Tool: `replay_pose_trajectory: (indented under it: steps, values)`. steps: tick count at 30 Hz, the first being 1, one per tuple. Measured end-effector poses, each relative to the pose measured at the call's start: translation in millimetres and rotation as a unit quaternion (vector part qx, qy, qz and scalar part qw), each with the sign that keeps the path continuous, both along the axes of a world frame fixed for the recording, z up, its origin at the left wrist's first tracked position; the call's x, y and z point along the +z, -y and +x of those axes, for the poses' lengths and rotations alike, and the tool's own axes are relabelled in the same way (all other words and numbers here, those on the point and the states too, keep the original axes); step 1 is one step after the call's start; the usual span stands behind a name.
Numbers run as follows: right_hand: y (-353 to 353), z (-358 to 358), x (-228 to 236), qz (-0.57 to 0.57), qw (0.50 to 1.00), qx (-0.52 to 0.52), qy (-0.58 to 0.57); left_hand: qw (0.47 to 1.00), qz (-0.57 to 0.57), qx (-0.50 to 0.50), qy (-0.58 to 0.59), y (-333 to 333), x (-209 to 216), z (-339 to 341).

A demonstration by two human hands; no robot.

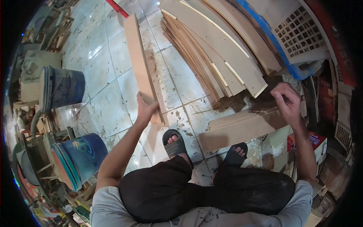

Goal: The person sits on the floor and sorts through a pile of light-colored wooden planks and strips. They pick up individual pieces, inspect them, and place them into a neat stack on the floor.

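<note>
A long, narrow wooden board (137,56) slants away across the tiled floor in front of me. My left hand (146,108) grips its near end, the thumb on its right edge. Over on the right, my right hand (289,99) is raised with curled fingers, and nothing shows in it. Just below and left of that hand lies a short stack of wooden boards (242,128), close to my right foot. Beyond it a fanned stack of long, thin panels (227,56) with pale strips rests on the floor.
Two blue buckets, one farther (64,89) and one nearer (85,157), stand on the left among clutter. A white perforated crate (300,32) with a blue one (261,22) is at the far right. A red and white box (310,143) sits beside my right forearm.
</note>
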State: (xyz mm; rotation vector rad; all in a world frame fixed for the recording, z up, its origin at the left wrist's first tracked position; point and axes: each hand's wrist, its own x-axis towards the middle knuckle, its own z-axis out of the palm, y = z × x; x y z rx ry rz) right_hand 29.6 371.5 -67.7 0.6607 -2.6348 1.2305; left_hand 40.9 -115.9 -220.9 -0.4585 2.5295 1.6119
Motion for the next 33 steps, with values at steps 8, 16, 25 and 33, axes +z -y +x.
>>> replay_pose_trajectory:
  steps: [8,16,25,33]
  values:
    - [53,-26,19,-0.339,0.882,0.08,0.316,0.968,-0.052,-0.227,-0.09,1,56,63]
    - [22,-11,51,-0.205,0.863,0.076,0.455,0.854,-0.2,-0.476,-0.063,-25,106,69]
    - [-84,20,42,-0.035,0.875,-0.047,0.48,0.774,-0.13,-0.619,0.033,-137,182,28]
    - [-134,21,9,0.079,0.9,-0.259,0.341,0.792,-0.057,-0.607,-0.03,-203,138,47]
